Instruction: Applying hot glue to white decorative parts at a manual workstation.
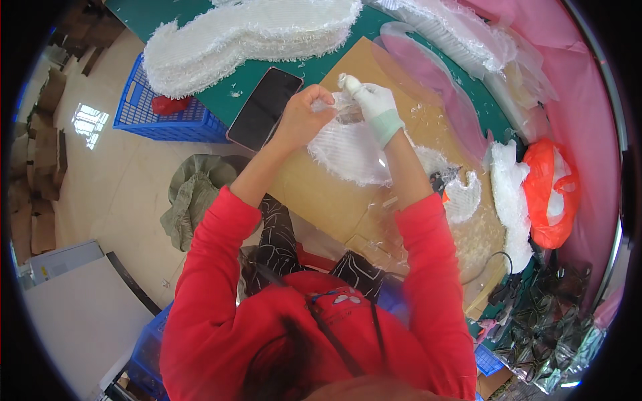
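Nearest the lens is the person's own red hooded top (221,321), its sleeves running up from the lower edge toward the work. Both hands meet above a brown cardboard sheet (321,194) that lies on the green table (234,93).

Between them is a white mesh piece (348,150), sole-shaped with a frayed edge, its lower part hanging down over the cardboard while its upper end is gathered at the fingers. The left hand (302,115), bare, is clenched on that upper edge, fingers curled in around the fabric. The right hand (372,100) wears a white glove with a pale green cuff; it pinches the same end of the mesh from the other side, and one taped fingertip points up and away. A crumpled bit of clear film sits between the two hands, touching the mesh; exactly which fingers hold it cannot be told.

Just left of the left hand a dark phone (265,107) lies on the table, screen up, partly on the cardboard's edge. Beyond it stretches a long stack of white fringed mesh pieces (241,40). A blue plastic crate (160,117) stands on the floor beside the table. To the right lie pink translucent sole-shaped sheets (448,93), a heap of white trimmings (511,200) and an orange plastic bag (552,190).
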